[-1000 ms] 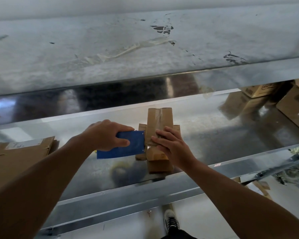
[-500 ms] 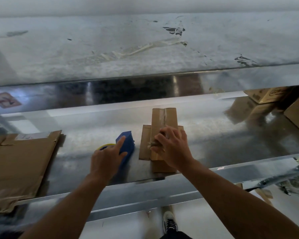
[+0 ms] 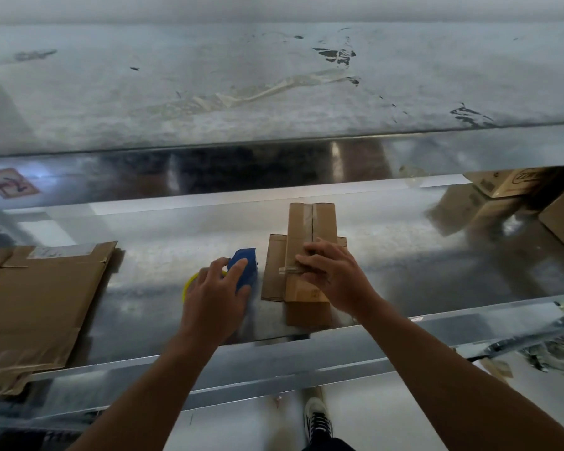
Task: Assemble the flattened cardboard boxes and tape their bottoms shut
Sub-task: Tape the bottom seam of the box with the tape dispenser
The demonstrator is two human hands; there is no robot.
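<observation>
While the right hand (image 3: 336, 278) presses flat fingers on the tape end, apparently to bond the seam of the cardboard box (image 3: 311, 222) at frame centre, the left hand (image 3: 214, 301) loosely grips the blue tape dispenser (image 3: 243, 275) just left of it on the metal shelf (image 3: 437, 271), hiding most of its roll.

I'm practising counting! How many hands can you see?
2: the left hand holds the blue tape dispenser; the right hand presses on the small cardboard box. No others show.
</observation>
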